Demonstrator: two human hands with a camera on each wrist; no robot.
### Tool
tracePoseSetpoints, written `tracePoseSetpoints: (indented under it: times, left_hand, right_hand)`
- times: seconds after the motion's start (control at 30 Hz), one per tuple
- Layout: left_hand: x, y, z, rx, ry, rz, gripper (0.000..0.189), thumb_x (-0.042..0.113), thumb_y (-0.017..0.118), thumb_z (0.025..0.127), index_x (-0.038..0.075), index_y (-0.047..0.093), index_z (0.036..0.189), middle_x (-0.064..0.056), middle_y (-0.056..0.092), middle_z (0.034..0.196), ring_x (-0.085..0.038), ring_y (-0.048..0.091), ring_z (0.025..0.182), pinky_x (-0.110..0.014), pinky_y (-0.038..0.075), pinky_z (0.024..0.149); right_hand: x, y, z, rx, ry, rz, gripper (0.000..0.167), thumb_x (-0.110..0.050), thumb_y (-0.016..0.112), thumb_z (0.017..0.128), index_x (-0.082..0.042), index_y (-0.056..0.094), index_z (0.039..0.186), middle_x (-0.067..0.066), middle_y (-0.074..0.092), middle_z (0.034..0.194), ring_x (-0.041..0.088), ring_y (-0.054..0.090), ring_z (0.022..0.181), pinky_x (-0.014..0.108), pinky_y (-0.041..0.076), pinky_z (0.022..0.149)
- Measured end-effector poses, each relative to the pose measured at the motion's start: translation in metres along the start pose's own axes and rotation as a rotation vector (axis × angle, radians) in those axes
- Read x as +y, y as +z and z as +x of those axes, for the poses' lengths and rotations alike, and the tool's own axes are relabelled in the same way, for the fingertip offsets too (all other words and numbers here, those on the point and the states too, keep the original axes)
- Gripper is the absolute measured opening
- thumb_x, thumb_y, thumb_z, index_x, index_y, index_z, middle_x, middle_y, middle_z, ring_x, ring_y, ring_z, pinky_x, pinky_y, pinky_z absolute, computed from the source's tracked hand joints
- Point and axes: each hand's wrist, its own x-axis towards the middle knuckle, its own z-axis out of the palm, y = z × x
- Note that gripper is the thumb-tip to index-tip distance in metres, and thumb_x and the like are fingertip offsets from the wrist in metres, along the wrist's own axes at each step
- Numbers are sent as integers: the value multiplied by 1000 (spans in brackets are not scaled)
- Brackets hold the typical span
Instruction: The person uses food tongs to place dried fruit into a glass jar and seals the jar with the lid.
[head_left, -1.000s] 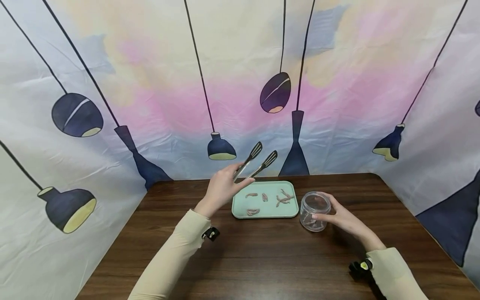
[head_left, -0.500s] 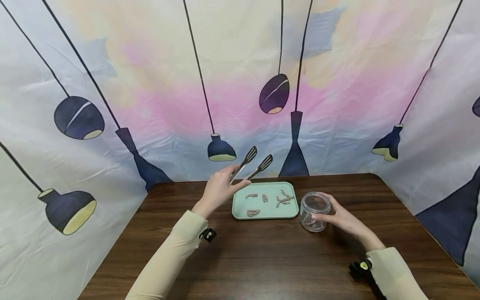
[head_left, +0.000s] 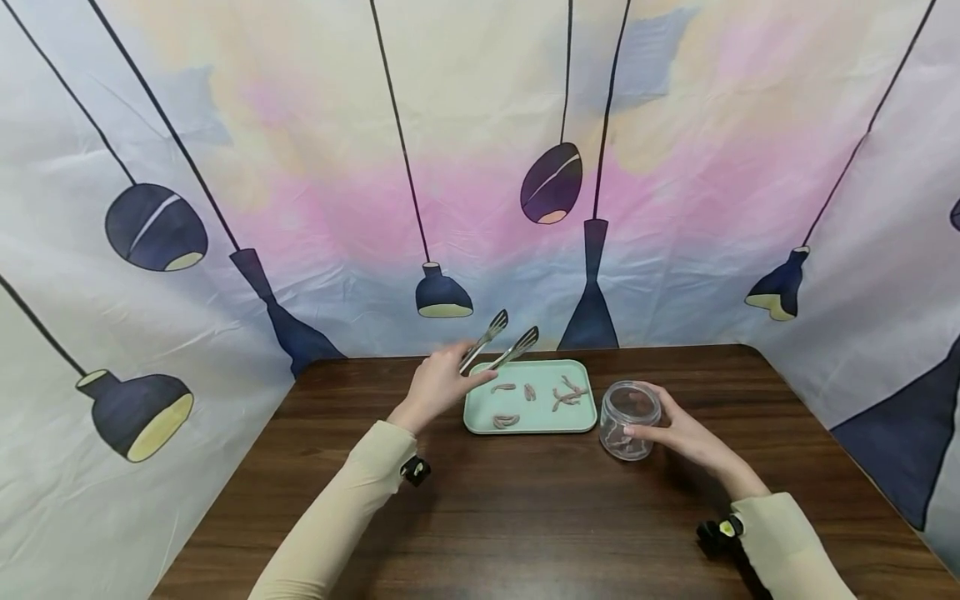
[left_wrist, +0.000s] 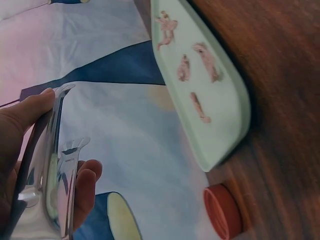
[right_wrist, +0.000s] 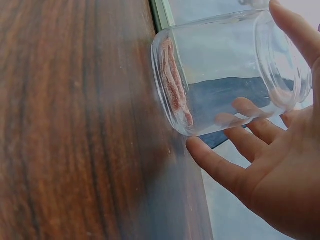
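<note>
My left hand (head_left: 438, 383) grips a pair of metal tongs (head_left: 527, 339) with slotted ends. The tongs are spread apart, with nothing between their ends, above the back left of a pale green tray (head_left: 551, 418). Several thin pinkish, meat-like strips (head_left: 506, 421) lie scattered on that tray, most densely on its right side. Just right of the tray, a clear lidless jar (head_left: 617, 417) stands upright on the table, held by my right hand (head_left: 686, 429) at its right side. In the right wrist view, pinkish strips (right_wrist: 174, 85) lie at the jar's bottom.
A red-brown round lid (left_wrist: 217, 215) lies on the table beside the tray's end, seen in the left wrist view. Everything stands on a dark wooden table (head_left: 525, 517). Behind it hangs a cloth (head_left: 337, 208) printed with lamps.
My left hand has come down slightly, bringing the tongs' ends lower and a little to the left. The right hand, the jar and the tray have stayed put.
</note>
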Motion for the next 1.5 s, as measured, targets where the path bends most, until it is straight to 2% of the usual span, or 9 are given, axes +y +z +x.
tracePoseSetpoints:
  times: [0.23,0.4,0.57,0.8,1.2,1.5]
  left_hand:
    - [-9,12,-3,-40,-38,28,65,51,75,88,13,60,139,-8,70,119,-29,68,103,-51,54,82]
    - [-15,19,-6,-59,-45,34,65,50,76,88,11,61,137,-7,71,112,-26,68,93,-48,54,73]
    - [-19,25,-10,-99,-46,21,66,50,75,89,8,60,138,-10,71,113,-25,68,84,-46,55,69]
    - [-25,35,-13,-121,-58,28,66,50,75,89,8,60,138,-12,68,124,-31,70,97,-51,55,78]
    - [-40,50,-21,-152,-70,59,72,52,74,88,3,60,138,-16,68,123,-33,69,98,-52,55,78]
    - [-41,52,-25,-185,-91,58,71,50,75,89,0,61,137,-18,68,124,-35,69,100,-52,55,79]
  right_hand:
    - [-1,0,-1,4,5,-1,85,-26,75,93,-10,22,157,25,38,151,44,36,139,63,30,106]
    - [-1,0,-1,0,1,6,85,-25,75,93,-10,21,157,25,38,151,44,36,139,63,30,106]
    - [0,0,-1,-4,6,6,85,-25,74,93,-10,21,158,24,37,152,44,35,139,63,30,106]
    - [-1,-2,1,-6,10,-1,86,-27,75,93,-11,21,158,23,37,152,44,35,139,63,29,106]
    - [6,-1,1,-23,-5,26,85,-24,73,94,-12,19,158,25,35,153,45,32,141,65,27,107]
    - [6,0,0,-30,-17,19,84,-24,72,95,-11,18,158,26,33,154,46,31,142,64,29,106]
